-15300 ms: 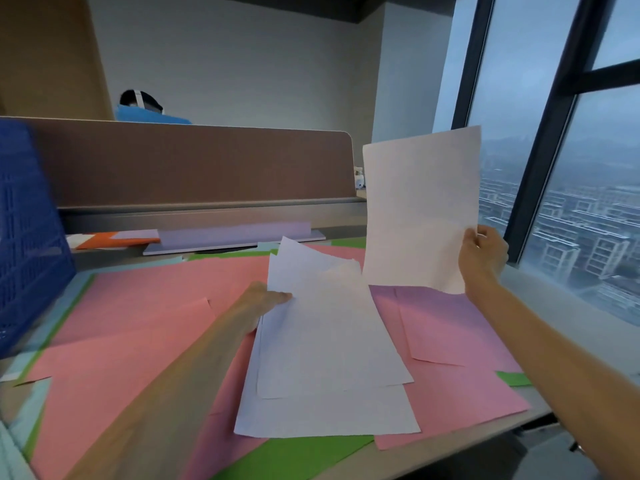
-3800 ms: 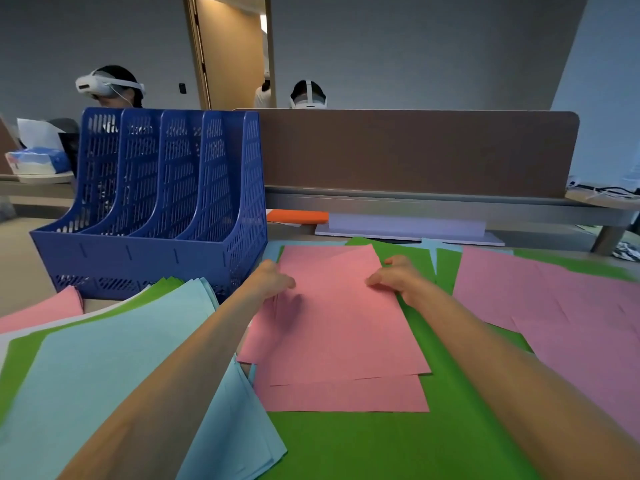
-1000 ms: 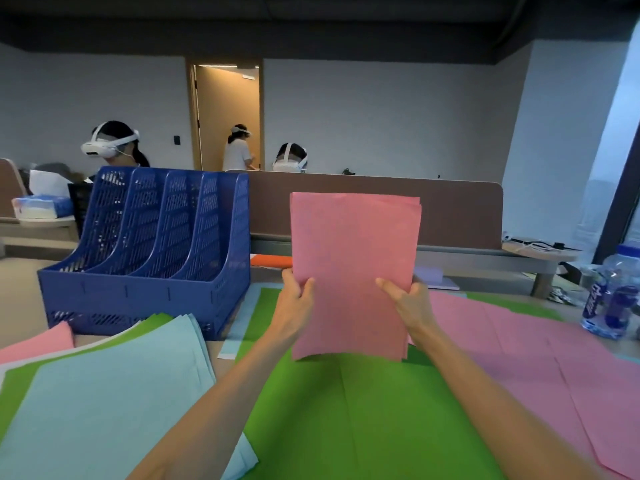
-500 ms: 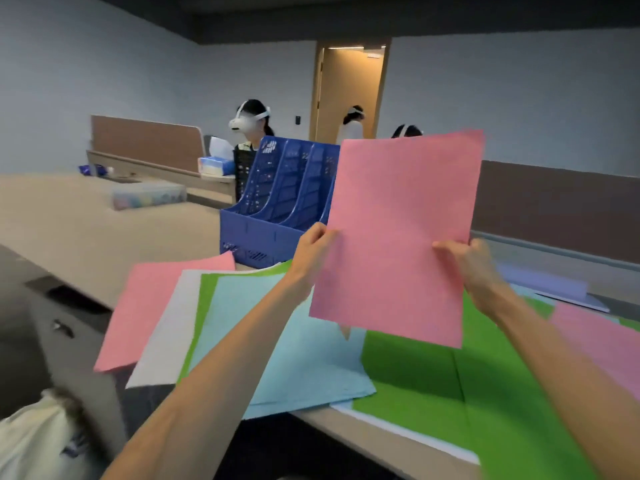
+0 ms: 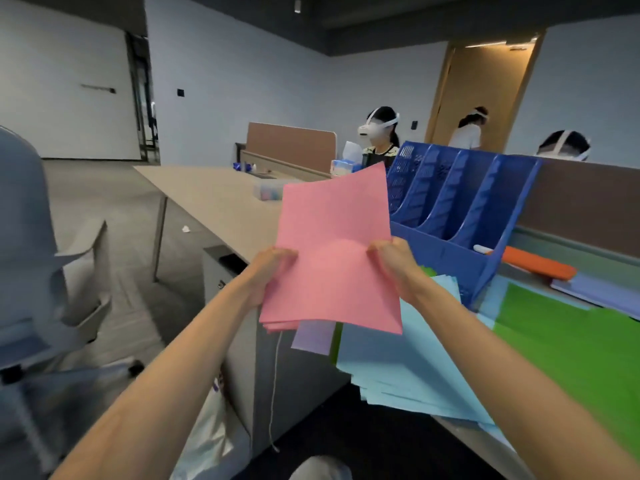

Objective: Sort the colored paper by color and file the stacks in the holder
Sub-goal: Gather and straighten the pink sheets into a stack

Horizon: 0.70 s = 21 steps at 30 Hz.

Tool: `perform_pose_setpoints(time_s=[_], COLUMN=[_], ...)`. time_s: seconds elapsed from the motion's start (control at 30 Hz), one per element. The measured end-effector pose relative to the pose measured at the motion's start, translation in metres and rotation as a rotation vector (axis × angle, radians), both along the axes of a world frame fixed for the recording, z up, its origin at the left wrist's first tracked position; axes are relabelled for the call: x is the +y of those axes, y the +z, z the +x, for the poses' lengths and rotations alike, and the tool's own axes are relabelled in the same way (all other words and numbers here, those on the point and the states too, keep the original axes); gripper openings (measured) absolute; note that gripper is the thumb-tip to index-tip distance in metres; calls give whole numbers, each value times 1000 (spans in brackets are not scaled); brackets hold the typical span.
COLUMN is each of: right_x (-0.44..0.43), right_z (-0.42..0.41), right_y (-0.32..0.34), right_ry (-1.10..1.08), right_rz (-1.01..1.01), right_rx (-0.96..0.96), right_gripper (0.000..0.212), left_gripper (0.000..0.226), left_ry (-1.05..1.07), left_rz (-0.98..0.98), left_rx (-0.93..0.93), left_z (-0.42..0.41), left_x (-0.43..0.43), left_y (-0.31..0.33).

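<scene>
Left hand (image 5: 273, 271) grasps left edge of pink stack (image 5: 336, 251); right hand (image 5: 394, 261) grasps right edge, fingers curled round paper; stack held in air, tilted, over near edge of surface (image 5: 225, 209), left of blue holder (image 5: 460, 209) towards back edge; light blue sheets (image 5: 415, 368) overhang near edge; green sheets (image 5: 568, 341) beside them.

Two bare forearms reach forward and upward from the lower edge. The left hand (image 5: 273, 270) and right hand (image 5: 393, 263) are raised side by side, each gripping one side edge of a pink paper stack (image 5: 332, 233)
</scene>
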State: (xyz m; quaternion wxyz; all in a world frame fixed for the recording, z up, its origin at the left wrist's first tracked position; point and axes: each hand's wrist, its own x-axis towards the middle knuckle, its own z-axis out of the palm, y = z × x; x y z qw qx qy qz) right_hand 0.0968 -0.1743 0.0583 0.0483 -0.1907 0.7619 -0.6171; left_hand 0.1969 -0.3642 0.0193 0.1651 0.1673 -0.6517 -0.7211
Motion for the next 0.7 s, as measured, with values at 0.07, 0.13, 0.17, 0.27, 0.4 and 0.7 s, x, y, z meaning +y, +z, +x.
perform_pose_setpoints(time_s=[0.07,0.13,0.17,0.27,0.4,0.7], right_x=[-26,-45,-52,-64,-73,-95], right_z=[-2,-5,-9,-23,-20,10], right_y=[-5,-10,-14,-32,-47,-34], right_ry=[41,51,44,-6,49,235], right_rz=[53,120,149,437,1033,1494], right_rx=[-17,-45,-58,98,302,262], right_gripper=[18,14,14,27,63,98], left_gripper=[18,24,25,28,29,27], left_ry=[30,116,154,242,299,350], left_rz=[-45,-56,-53,-53,-22,-11], left_rx=[15,51,73,105,97,118], left_z=[9,18,23,41,60,80], left_x=[-22,-41,-50,-73,-98,-127], left_y=[-9,-15,-17,-26,-36,-32])
